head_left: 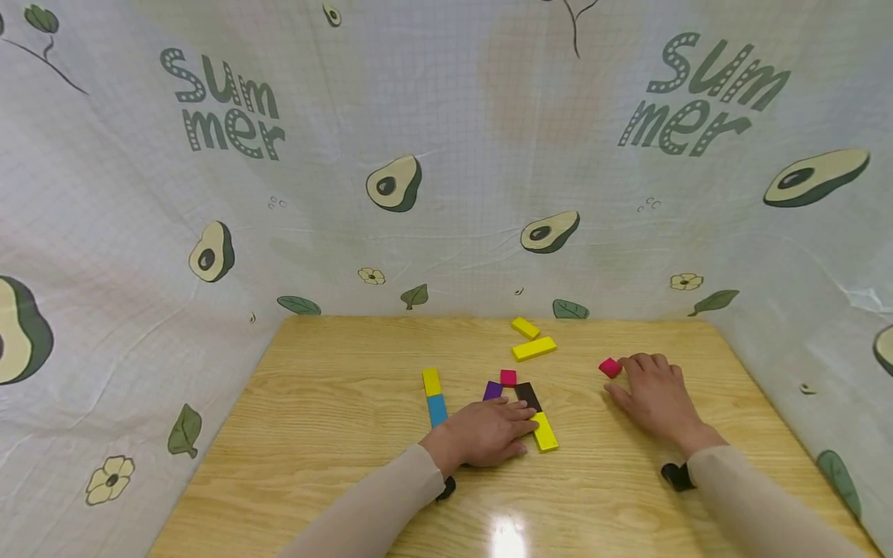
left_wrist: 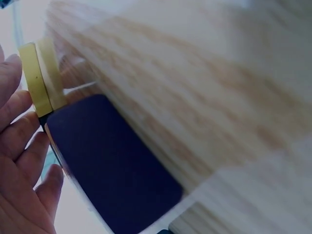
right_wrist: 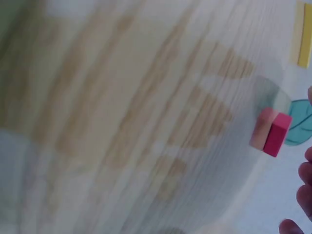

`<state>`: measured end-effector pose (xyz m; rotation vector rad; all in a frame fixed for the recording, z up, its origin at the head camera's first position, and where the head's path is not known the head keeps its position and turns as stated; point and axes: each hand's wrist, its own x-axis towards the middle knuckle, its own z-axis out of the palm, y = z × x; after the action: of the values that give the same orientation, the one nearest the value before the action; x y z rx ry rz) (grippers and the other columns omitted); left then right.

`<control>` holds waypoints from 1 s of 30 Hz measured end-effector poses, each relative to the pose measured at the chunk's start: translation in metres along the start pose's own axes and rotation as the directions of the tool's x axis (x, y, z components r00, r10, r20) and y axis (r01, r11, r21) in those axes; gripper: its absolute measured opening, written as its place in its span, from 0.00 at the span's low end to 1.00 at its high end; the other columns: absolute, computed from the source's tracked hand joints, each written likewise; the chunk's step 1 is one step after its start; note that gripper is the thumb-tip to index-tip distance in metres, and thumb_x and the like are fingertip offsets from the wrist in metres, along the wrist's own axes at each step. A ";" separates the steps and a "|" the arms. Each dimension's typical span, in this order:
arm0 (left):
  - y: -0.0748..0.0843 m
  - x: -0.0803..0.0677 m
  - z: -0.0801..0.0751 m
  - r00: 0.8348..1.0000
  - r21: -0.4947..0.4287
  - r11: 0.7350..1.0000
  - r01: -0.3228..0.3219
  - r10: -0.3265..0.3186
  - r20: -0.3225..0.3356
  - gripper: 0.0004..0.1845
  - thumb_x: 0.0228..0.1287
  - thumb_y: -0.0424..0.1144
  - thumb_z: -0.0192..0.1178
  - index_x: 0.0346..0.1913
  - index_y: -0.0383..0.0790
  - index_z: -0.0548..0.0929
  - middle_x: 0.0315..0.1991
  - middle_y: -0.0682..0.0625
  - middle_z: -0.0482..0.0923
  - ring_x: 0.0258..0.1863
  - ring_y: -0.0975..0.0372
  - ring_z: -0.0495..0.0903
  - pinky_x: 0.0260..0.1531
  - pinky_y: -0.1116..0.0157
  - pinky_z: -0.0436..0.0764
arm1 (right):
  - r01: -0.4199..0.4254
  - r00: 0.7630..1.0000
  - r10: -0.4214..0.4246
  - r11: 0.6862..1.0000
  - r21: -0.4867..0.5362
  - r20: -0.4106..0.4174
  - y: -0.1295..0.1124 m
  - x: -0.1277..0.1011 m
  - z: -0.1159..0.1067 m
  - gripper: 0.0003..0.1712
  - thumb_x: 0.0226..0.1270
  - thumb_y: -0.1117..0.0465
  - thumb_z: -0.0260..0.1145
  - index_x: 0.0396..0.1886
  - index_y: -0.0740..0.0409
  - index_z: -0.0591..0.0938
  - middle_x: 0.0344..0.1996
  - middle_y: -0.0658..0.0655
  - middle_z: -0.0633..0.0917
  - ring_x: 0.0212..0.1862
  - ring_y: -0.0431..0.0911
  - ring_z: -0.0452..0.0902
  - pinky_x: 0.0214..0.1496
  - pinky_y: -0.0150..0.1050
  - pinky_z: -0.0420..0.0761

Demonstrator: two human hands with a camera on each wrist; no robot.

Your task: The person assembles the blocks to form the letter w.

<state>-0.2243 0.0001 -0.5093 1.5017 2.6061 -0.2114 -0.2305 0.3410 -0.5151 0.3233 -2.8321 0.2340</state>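
**Positioning of Hands Among Coloured Blocks**

Resting flat at lower centre of the head view, the left hand lies with fingers extended and relaxed; its fingertips touch the dark brown block and the adjoining yellow block. It grasps nothing. The left wrist view shows the same contact from close range: the fingers at the left edge lie against a dark block, with a yellow block at upper left. Block colour reads darker here than in the head view.

The right hand, right of centre, lies palm down with fingers loosely spread and released. The pink block sits just beside its fingertips at the upper left; whether they touch cannot be told. The right wrist view shows the pink block at the right edge, apart from the fingertips visible at lower right.

Only the head view shows the remaining pieces: a purple block, a second pink block, a yellow-and-blue strip, and two yellow blocks near the far edge of the wooden table. An avocado-print cloth surrounds the table.
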 end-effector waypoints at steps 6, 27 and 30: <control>-0.001 0.001 0.001 1.000 -0.020 1.000 -0.005 0.005 -0.008 0.31 0.84 0.61 0.44 0.82 0.55 0.67 0.82 0.59 0.62 0.83 0.66 0.57 0.82 0.64 0.58 | -0.022 0.999 0.022 1.000 -0.005 0.034 0.004 0.007 0.004 0.31 0.73 0.48 0.69 0.60 0.70 0.79 0.58 0.74 0.79 0.60 0.71 0.68 0.57 0.70 0.69; -0.002 -0.001 0.002 0.998 0.011 1.000 -0.009 0.008 0.056 0.45 0.74 0.76 0.41 0.85 0.57 0.58 0.86 0.60 0.51 0.85 0.67 0.50 0.84 0.64 0.52 | -0.053 0.995 0.059 0.996 -0.077 0.075 0.003 0.022 0.014 0.26 0.77 0.49 0.65 0.54 0.71 0.81 0.51 0.73 0.82 0.53 0.69 0.72 0.49 0.66 0.72; -0.001 -0.001 0.002 0.998 0.022 1.000 -0.015 0.014 0.053 0.46 0.73 0.77 0.43 0.85 0.56 0.58 0.86 0.59 0.51 0.85 0.66 0.50 0.84 0.64 0.52 | -0.053 0.995 0.059 0.995 -0.084 0.074 0.003 0.022 0.013 0.25 0.77 0.50 0.65 0.53 0.71 0.81 0.51 0.73 0.82 0.53 0.69 0.72 0.49 0.66 0.72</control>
<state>-0.2250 -0.0017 -0.5115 1.5008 2.5588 -0.2762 -0.2554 0.3365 -0.5216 0.2403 -2.9194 0.1190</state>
